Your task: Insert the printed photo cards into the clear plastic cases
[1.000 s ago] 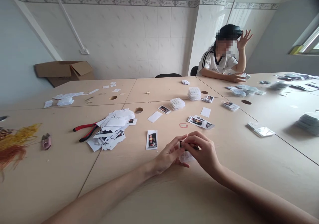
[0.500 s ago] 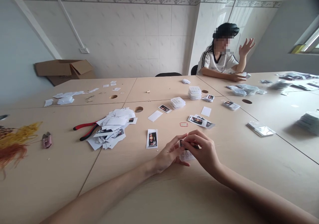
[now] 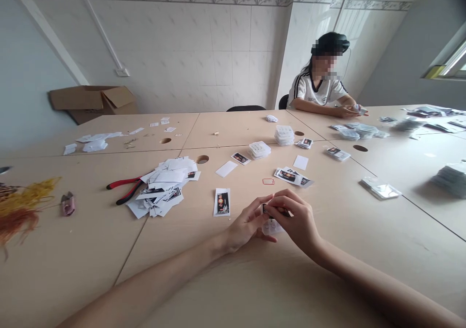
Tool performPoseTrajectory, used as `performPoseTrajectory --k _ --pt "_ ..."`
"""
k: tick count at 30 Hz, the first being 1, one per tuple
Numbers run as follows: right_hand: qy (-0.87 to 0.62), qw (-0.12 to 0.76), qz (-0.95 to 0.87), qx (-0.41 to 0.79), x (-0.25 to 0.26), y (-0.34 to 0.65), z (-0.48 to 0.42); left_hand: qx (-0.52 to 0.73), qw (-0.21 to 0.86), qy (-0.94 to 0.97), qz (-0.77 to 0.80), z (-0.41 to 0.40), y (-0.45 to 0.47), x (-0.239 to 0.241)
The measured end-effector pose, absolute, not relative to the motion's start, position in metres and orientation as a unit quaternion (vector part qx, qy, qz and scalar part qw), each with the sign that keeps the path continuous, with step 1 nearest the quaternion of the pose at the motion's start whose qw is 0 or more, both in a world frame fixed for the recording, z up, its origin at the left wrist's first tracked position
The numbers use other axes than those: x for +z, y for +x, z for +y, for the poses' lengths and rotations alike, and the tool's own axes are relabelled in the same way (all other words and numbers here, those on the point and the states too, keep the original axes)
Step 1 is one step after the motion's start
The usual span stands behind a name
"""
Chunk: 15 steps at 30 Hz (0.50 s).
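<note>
A small clear plastic box (image 3: 271, 227) is held just above the near part of the table. My left hand (image 3: 247, 226) wraps round its left side, thumb on top and fingers beneath. From the right, my right hand (image 3: 295, 216) pinches a black printed label (image 3: 267, 210) against the top of the box. The fingers partly cover both label and box. Beyond my hands lie a red-outlined sticker (image 3: 268, 181) and a few overlapping printed cards (image 3: 287, 175). To the left is a single black-printed card (image 3: 222, 202).
A heap of cards (image 3: 167, 177) partly covers red-handled pliers (image 3: 125, 184). Pink-handled snippers (image 3: 68, 204) and yellow-orange fibres (image 3: 25, 201) are at left. Clear boxes (image 3: 259, 149) are stacked farther back. A co-worker (image 3: 320, 87) sits at far right, near bagged packs (image 3: 358, 131); an open carton (image 3: 92, 102) stands behind.
My hands stay almost in place around the box and label. The co-worker's raised hand has come down to the other hand, at the small item held over the table.
</note>
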State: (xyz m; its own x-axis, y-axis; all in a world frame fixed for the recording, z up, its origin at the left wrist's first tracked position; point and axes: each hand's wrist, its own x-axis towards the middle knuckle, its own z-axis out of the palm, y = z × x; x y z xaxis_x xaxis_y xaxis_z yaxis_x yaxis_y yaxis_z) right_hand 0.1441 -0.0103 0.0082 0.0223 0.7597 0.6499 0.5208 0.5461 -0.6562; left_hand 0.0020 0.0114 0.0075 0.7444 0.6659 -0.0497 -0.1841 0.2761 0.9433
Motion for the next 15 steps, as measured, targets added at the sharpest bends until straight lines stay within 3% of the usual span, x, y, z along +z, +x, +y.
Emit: performPoseTrajectory --k 9,15 --pt "-0.465 0.544 -0.689 0.111 0.0082 0.1442 -0.0103 0.285 0.757 0.540 0.234 0.0094 0.0027 0.0094" --pt "-0.457 0.549 -0.690 0.118 0.0080 0.1428 -0.0104 0.317 0.695 0.591 0.260 0.0037 0.0039 0.0135"
